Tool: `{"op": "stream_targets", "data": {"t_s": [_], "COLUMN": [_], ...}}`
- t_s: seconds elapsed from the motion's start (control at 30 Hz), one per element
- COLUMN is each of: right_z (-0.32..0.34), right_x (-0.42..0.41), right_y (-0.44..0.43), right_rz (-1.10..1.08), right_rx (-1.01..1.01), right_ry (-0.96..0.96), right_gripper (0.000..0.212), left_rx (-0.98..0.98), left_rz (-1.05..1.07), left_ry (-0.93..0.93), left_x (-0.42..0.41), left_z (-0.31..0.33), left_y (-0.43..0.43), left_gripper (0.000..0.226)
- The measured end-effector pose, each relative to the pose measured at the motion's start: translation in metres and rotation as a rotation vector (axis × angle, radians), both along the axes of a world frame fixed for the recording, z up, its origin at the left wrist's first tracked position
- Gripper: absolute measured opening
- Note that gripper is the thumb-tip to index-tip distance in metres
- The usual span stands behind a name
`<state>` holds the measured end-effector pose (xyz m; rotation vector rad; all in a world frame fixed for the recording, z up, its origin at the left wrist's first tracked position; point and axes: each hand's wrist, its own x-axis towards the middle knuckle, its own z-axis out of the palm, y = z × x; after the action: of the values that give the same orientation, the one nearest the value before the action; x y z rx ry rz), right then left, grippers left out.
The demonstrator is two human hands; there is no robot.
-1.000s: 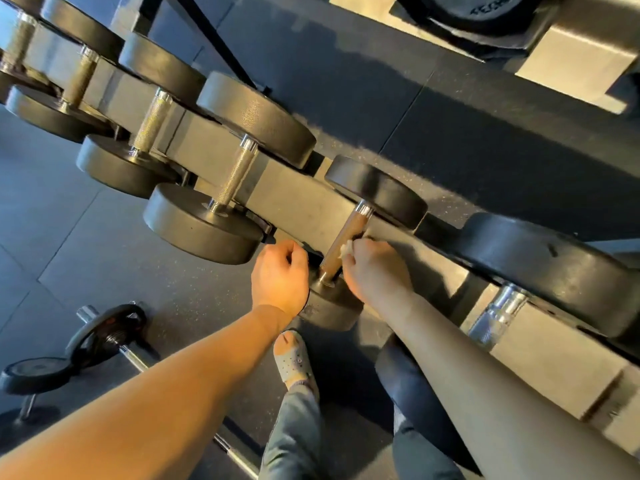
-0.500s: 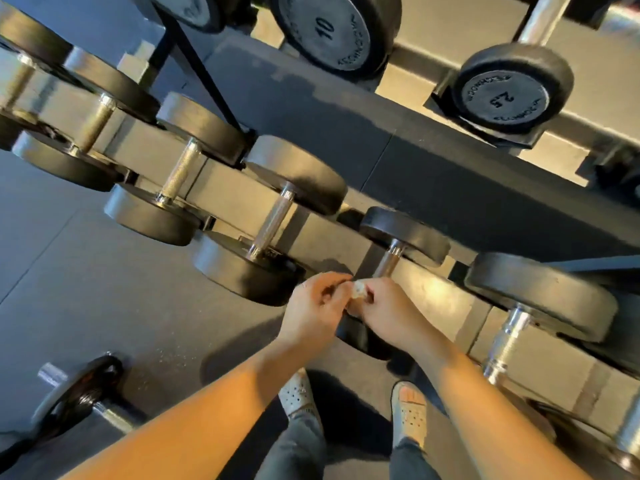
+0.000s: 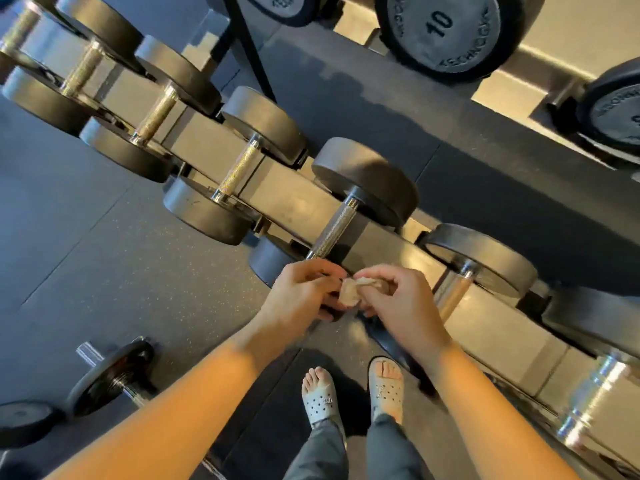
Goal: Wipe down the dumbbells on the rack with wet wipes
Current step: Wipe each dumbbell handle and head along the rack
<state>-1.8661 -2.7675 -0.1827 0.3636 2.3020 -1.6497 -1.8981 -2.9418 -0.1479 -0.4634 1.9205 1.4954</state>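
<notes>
Wipe (image 3: 349,292): small crumpled wad, pinched from both sides by left hand (image 3: 301,294) and right hand (image 3: 398,299), fingers curled on it, over the near end of a dumbbell (image 3: 363,178).
Dumbbell: lies across the rack (image 3: 294,199), one in a row.
Barbell (image 3: 114,372): on the floor (image 3: 104,254), lower left.

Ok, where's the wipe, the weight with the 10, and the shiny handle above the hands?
wipe (image 3: 349,295): head view, its crumpled middle.
10 weight (image 3: 446,46): head view, round face under the number.
dumbbell handle (image 3: 333,229): head view, middle of the knurled bar.
</notes>
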Motion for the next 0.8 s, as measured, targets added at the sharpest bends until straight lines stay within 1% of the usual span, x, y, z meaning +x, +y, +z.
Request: {"op": "stream_targets", "data": {"t_s": [0.03, 0.07, 0.1, 0.13, 0.17, 0.2, 0.27, 0.37, 0.43, 0.5, 0.57, 0.63, 0.67, 0.73, 0.77, 0.8], "right_z": [-0.004, -0.007, -0.009, -0.010, -0.013, -0.017, -0.029, -0.049, -0.056, -0.058, -0.056, -0.054, -0.054, -0.054, -0.053, -0.051], "right_x": [-0.007, -0.015, -0.024, -0.032, -0.040, -0.046, -0.056, -0.060, -0.059, -0.058, -0.058, -0.065, -0.073, -0.096, -0.111, -0.126], "right_y": [0.002, 0.003, 0.001, -0.001, -0.005, -0.009, -0.015, -0.016, -0.020, -0.026, -0.031, -0.030, -0.028, -0.027, -0.030, -0.036], "right_rz": [0.021, 0.039, 0.055, 0.077, 0.108, 0.142, 0.204, 0.216, 0.210, 0.270, 0.411, 0.608, 0.716, 0.935, 1.046, 1.159], "right_rx": [0.053, 0.096, 0.132, 0.168, 0.207, 0.247, 0.302, 0.349, 0.322, 0.242, 0.159, 0.150, 0.185, 0.319, 0.416, 0.535], "right_ry": [0.019, 0.045, 0.082, 0.130, 0.177, 0.214, 0.239, 0.265, 0.297, 0.305, 0.298, 0.335, 0.384, 0.509, 0.535, 0.506], "right_gripper": [0.012, 0.011, 0.011, 0.013, 0.016, 0.019, 0.019, 0.015, 0.012, 0.018, 0.027, 0.032, 0.032, 0.029, 0.028, 0.026], "left_rx": [-0.101, -0.231, -0.343, -0.425, -0.466, -0.470, -0.428, -0.410, -0.491, -0.550, -0.567, -0.575, -0.581, -0.591, -0.595, -0.597], "left_rz": [-0.019, 0.014, 0.106, 0.229, 0.347, 0.435, 0.543, 0.676, 0.721, 0.716, 0.695, 0.686, 0.683, 0.677, 0.677, 0.678], "left_ry": [0.115, 0.257, 0.392, 0.485, 0.518, 0.500, 0.398, 0.234, 0.221, 0.248, 0.292, 0.317, 0.321, 0.327, 0.328, 0.324], "left_x": [0.000, 0.000, 0.000, -0.002, -0.006, -0.012, -0.025, -0.041, -0.044, -0.042, -0.040, -0.040, -0.041, -0.041, -0.041, -0.042], "left_z": [-0.003, -0.005, -0.010, -0.015, -0.022, -0.031, -0.044, -0.059, -0.064, -0.069, -0.074, -0.078, -0.078, -0.078, -0.077, -0.077], "left_y": [-0.011, -0.021, -0.030, -0.037, -0.042, -0.043, -0.035, -0.011, -0.001, 0.001, -0.001, -0.001, 0.000, 0.001, 0.001, 0.001], "left_gripper": [0.017, 0.017, 0.018, 0.018, 0.017, 0.015, 0.015, 0.021, 0.021, 0.024, 0.027, 0.030, 0.032, 0.037, 0.038, 0.037]}}
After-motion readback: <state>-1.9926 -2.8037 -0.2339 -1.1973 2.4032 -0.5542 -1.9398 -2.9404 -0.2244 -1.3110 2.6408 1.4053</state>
